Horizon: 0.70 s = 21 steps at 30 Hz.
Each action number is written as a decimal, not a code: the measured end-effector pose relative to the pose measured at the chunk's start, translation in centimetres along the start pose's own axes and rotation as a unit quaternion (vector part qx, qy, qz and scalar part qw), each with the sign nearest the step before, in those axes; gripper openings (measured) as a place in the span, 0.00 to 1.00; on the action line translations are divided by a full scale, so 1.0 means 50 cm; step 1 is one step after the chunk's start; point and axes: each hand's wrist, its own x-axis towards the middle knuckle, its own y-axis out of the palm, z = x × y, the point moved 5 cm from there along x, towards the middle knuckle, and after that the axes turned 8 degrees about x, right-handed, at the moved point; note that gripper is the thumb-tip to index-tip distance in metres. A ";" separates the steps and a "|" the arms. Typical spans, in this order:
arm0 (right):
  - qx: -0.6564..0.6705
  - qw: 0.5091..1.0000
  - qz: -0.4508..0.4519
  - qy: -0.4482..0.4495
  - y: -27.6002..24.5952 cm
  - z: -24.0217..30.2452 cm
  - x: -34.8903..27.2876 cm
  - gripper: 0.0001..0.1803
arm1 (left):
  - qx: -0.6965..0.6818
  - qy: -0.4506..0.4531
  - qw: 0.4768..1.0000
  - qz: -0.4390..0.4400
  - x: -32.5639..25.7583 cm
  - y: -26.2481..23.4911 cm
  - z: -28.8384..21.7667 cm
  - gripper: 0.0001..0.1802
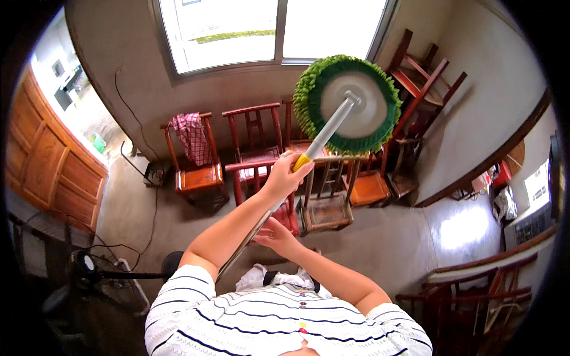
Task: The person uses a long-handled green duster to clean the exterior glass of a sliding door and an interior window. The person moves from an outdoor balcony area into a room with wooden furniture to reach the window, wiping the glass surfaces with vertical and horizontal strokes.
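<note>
1. Two bare hands, one round mop. The left hand is the upper one, fingers wrapped round the pole right by the yellow collar.
2. Right hand sits lower, next to the pole's lower stretch. Fingers look curled, but the left forearm blocks part of that spot, so can't really tell if it's gripping.
3. Mop head is raised, pale disc toward the camera, shaggy green fringe all round (seriously fluffy thing). From this angle it overlaps the lower right corner of the window.
4. Wooden chairs below it, including an orange-seated chair with a red checked cloth over its back. More stacked chairs at the right, near the wall.
5. Brown wooden door way over left.
</note>
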 end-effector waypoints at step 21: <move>-0.162 0.981 -0.033 -0.101 -0.369 0.392 0.333 0.07 | 0.059 0.109 0.967 -0.224 0.598 0.026 -0.196 0.18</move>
